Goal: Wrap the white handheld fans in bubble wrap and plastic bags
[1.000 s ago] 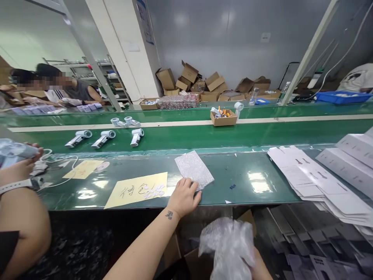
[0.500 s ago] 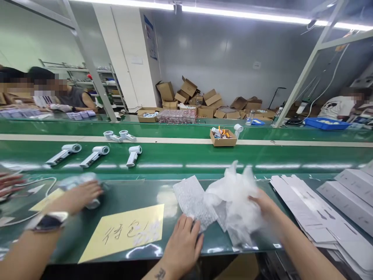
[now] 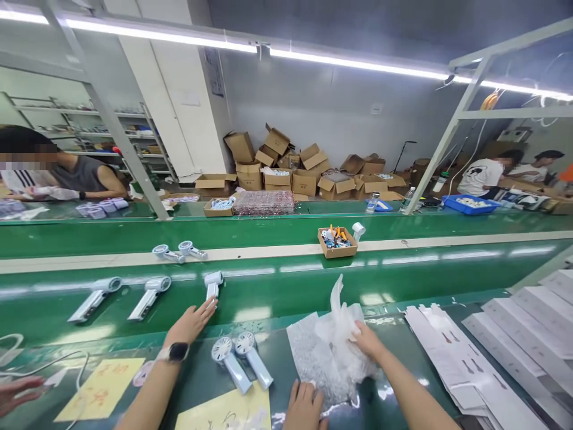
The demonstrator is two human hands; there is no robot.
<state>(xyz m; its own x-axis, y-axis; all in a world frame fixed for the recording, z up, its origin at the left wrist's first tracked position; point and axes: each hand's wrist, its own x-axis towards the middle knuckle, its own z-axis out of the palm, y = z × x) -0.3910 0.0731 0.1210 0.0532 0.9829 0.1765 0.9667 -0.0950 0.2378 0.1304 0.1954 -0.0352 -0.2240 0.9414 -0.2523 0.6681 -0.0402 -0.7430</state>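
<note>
My right hand [image 3: 367, 341] grips a bunch of crumpled translucent plastic bags [image 3: 342, 325] that lie over bubble wrap [image 3: 308, 343]. At the bottom middle, partly cut off by the frame, my left hand [image 3: 306, 407] lies with its fingers apart at the near edge of the bubble wrap. Left of the wrap, two light-blue handheld fans [image 3: 233, 370] rest side by side, their handles reaching a yellow paper sign [image 3: 224, 409]. A co-worker's hand with a watch [image 3: 190, 325] touches another handheld fan [image 3: 213, 283] on the green belt.
More handheld fans [image 3: 152, 295] lie on the belt [image 3: 268, 286]. A small carton of coloured parts [image 3: 338, 251] stands beyond. Flat white box blanks [image 3: 452, 352] and a stack of white boxes [image 3: 514, 346] occupy the right. Another co-worker hand [image 3: 20, 391] is by a white cable.
The view has tilted up and shifted. Two fans now lie beside the bubble wrap, and the co-worker's watch hand has moved to a fan on the belt. My right hand still grips the bags.
</note>
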